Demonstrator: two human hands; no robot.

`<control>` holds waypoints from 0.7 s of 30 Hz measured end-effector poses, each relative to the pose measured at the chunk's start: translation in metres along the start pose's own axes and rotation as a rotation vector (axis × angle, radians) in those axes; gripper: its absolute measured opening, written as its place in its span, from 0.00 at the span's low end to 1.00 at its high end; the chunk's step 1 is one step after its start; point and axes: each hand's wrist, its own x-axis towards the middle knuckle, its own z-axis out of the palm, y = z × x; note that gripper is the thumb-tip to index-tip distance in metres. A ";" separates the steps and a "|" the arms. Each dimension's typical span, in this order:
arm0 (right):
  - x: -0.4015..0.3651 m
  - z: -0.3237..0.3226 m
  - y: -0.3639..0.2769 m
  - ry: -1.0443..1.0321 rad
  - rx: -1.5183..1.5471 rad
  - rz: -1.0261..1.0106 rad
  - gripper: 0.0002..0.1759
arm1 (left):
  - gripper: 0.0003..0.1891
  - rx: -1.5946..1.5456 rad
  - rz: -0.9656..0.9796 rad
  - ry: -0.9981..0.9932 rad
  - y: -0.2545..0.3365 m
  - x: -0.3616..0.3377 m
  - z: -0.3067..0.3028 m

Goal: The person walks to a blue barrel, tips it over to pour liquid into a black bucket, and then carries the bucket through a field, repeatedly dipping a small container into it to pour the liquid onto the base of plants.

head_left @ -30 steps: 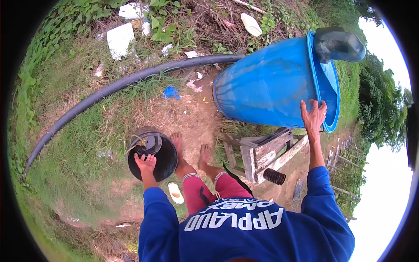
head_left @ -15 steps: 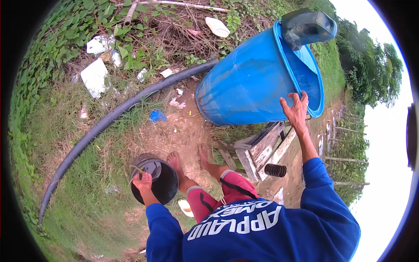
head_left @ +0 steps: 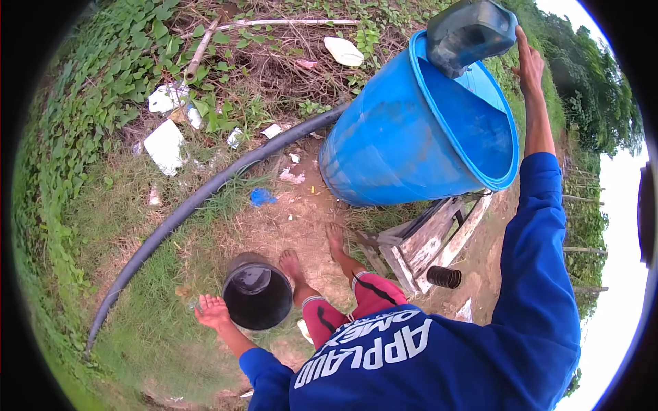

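Left hand (head_left: 212,313) palm up, fingers (head_left: 204,301) loosely spread and holding nothing, black bucket (head_left: 264,301) just beside them on the ground. Right hand (head_left: 530,68) raised, one finger extended at the near end of the dark jug (head_left: 473,35) (contact and grip cannot be told), the jug lying over the blue barrel's (head_left: 391,147) rim, barrel mouth below those fingers

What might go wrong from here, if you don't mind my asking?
The dark green plastic jug sits at the rim of the tall blue plastic barrel, with the fingers of the right hand at its side, so a careless push might tip it off. The round black bucket stands close beside the bare feet, so a sideways step could knock it over.
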 end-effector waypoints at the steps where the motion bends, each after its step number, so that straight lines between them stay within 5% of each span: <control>1: 0.014 0.003 -0.005 -0.006 0.020 0.011 0.48 | 0.35 0.134 -0.020 -0.019 0.003 -0.003 -0.008; 4: 0.051 0.024 -0.008 -0.027 0.191 0.142 0.39 | 0.32 0.522 -0.021 0.142 -0.015 -0.053 0.013; 8: 0.079 0.048 0.013 0.120 0.125 0.003 0.32 | 0.20 0.717 -0.170 0.145 -0.069 -0.102 -0.012; 11: 0.086 0.055 0.010 0.002 0.517 0.374 0.31 | 0.20 0.791 -0.232 0.168 -0.114 -0.142 -0.022; 16: 0.106 0.061 0.002 -0.174 0.621 0.308 0.30 | 0.19 0.801 -0.236 0.115 -0.159 -0.192 -0.038; 18: 0.095 0.060 -0.030 -0.098 0.736 0.078 0.28 | 0.20 0.761 -0.233 0.100 -0.171 -0.206 -0.043; 21: 0.049 0.041 -0.094 -0.180 0.822 0.011 0.19 | 0.17 0.775 -0.233 0.182 -0.174 -0.216 -0.043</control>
